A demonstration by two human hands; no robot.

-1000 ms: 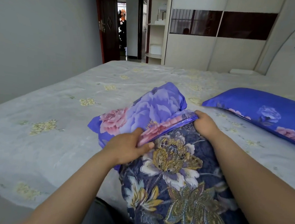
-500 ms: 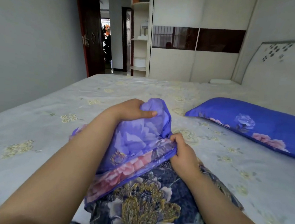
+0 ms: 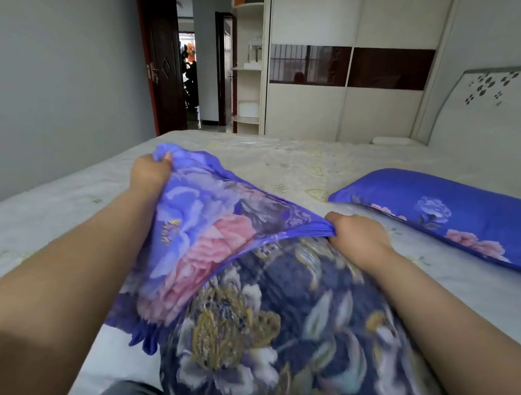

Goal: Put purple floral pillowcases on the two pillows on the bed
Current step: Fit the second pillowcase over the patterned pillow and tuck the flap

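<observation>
Purple floral pillowcase [image 3: 205,233] of thin fabric sits at the frame's centre, stretched between our hands over the far end of the dark navy floral pillow [image 3: 289,326], whose long axis runs from the lower edge up toward the middle. Our left hand [image 3: 149,173] grips its bunched far end; our right hand [image 3: 356,237] pinches its open hem. At right, another pillow in a blue floral case [image 3: 459,214] lies on the pale embroidered bed sheet [image 3: 47,210].

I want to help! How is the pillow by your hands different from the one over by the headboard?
The near pillow shows dark blue cloth with gold flowers; the far pillow is all purple. The near one is only partly inside its pillowcase, gripped by the left hand and right hand; the far one lies untouched. Both rest on the bed.
</observation>
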